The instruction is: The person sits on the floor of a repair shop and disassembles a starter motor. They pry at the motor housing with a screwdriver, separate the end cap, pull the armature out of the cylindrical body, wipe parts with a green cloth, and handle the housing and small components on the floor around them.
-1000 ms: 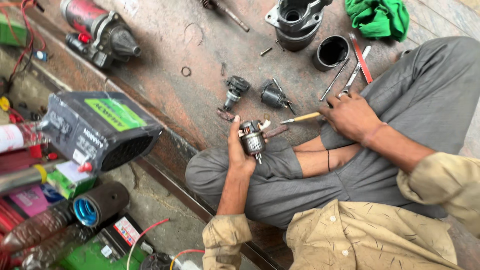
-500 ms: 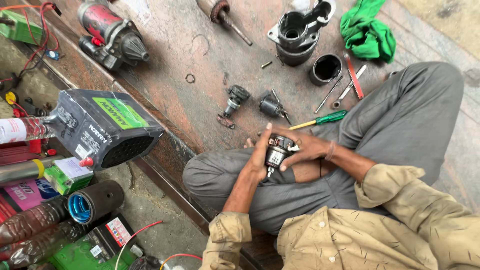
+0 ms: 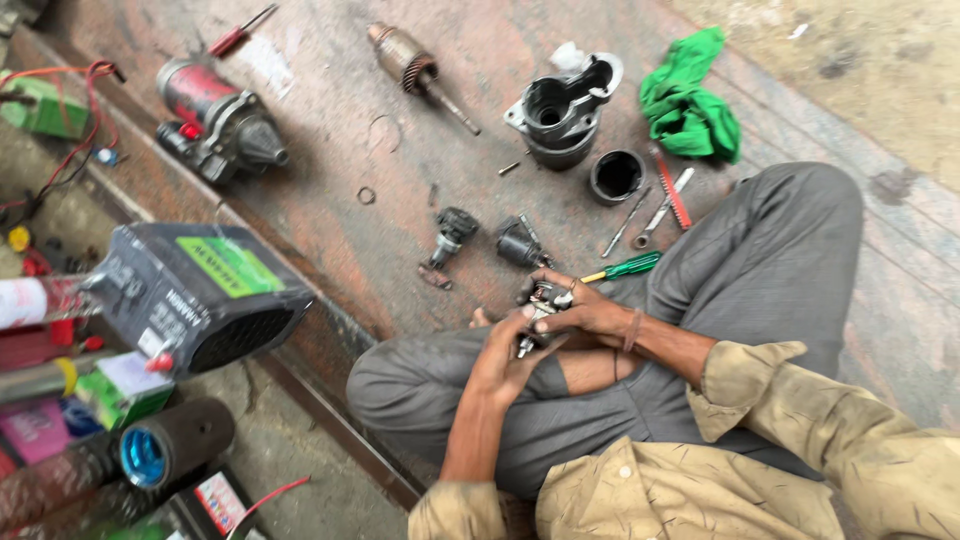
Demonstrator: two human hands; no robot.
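From the head camera, a person is sitting cross-legged on a rusty metal floor [image 3: 330, 140], and both hands are meeting over the lap. The left hand [image 3: 505, 360] is cupping a small dark motor part [image 3: 540, 305] from below, fingers curled around it, while the right hand [image 3: 590, 312] is closing over the same part from above, fingertips pressing on its top. The part is sitting between the two hands, just above the knees.

Just beyond the hands, a green-handled screwdriver [image 3: 622, 268] is lying on the floor, touching the grey trouser leg. Near it, two small dark components [image 3: 450, 232] [image 3: 518, 243] are resting side by side. Farther out, an armature shaft [image 3: 415, 68], a grey motor housing [image 3: 560, 108], a black cylindrical sleeve [image 3: 616, 176] and a crumpled green cloth [image 3: 690, 98] are lying spread apart. A whole starter motor [image 3: 220, 118] is sitting to the side, and a black battery [image 3: 195, 295] is standing at the floor's edge.
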